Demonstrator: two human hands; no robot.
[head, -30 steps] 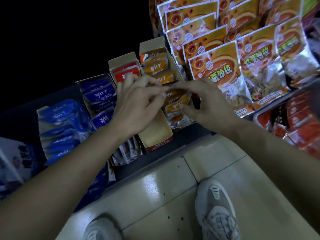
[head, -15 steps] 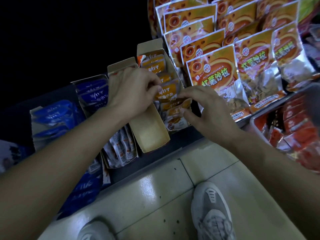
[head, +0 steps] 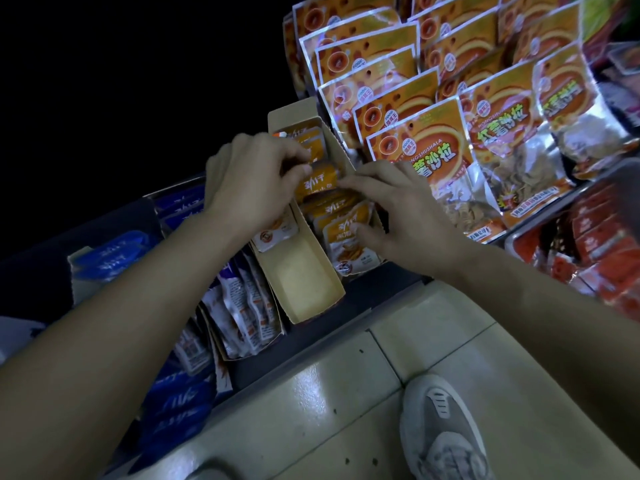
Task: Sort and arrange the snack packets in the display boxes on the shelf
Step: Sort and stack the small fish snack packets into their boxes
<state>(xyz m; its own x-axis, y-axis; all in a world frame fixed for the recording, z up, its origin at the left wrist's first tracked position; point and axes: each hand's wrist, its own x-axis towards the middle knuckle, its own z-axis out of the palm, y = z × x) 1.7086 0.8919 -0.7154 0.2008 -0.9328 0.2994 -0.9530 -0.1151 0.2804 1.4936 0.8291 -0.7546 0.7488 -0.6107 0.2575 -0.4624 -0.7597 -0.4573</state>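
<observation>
Fingers of the left hand pinch one orange packet. Bent fingers of the right hand touch its right end. It hangs over the right display box of two, long axis left-right, print up. The left display box is bare near. Both stand on a dark shelf over a tiled floor.

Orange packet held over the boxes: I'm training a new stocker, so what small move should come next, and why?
Probably slide the orange packet, pinched by the left hand and touched by the right hand, down into the row of matching packets in the display box below it.
</observation>
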